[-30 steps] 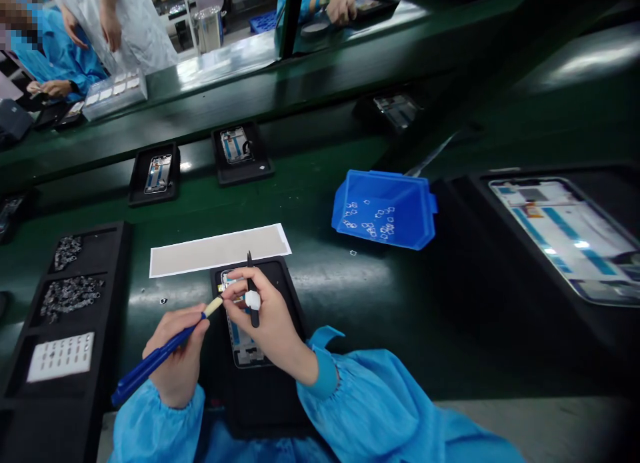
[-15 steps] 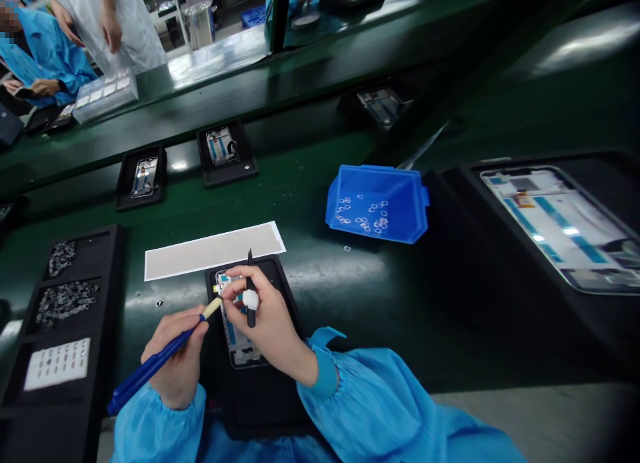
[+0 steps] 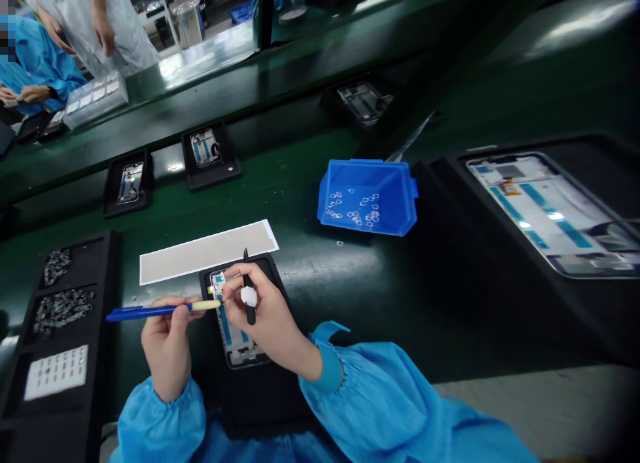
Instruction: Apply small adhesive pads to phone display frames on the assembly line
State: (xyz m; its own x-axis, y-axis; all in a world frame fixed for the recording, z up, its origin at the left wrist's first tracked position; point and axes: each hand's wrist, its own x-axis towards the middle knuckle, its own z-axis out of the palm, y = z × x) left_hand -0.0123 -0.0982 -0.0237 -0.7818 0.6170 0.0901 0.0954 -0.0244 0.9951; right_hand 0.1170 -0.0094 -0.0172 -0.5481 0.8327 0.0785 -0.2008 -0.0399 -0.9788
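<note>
Left hand [image 3: 170, 346] grip: clamped on a blue pen-shaped tool [image 3: 150, 311], thumb against fingers, cream tip pointing right. Right hand [image 3: 267, 323] grip: closed on black tweezers [image 3: 251, 314], prongs up and away, white wad [image 3: 249, 296] around their middle. Right thumb and finger come together right at the cream tip; can't tell if they touch it or pinch some small part, too tiny.

Phone frame [image 3: 245, 355] lies in a black tray [image 3: 270, 403] under the right hand. Upper left edge, a yellow tab and the bottom end show; the hand covers much of the right side. Tray's near edge runs into the blue clothing.

Pale strip [image 3: 200, 255] lies just beyond the tray on the green counter [image 3: 320, 343]. Blue bin [image 3: 370, 173] to the right, small clear outlines inside, shape hard to read. Compartment tray [image 3: 107, 303] at left: small dark parts, unidentifiable, plus a white card [image 3: 56, 373]; its near end is cut off by the frame. Big phone frame [image 3: 565, 209] at far right is cropped. Co-worker [image 3: 40, 66] top left is partly out of view.
</note>
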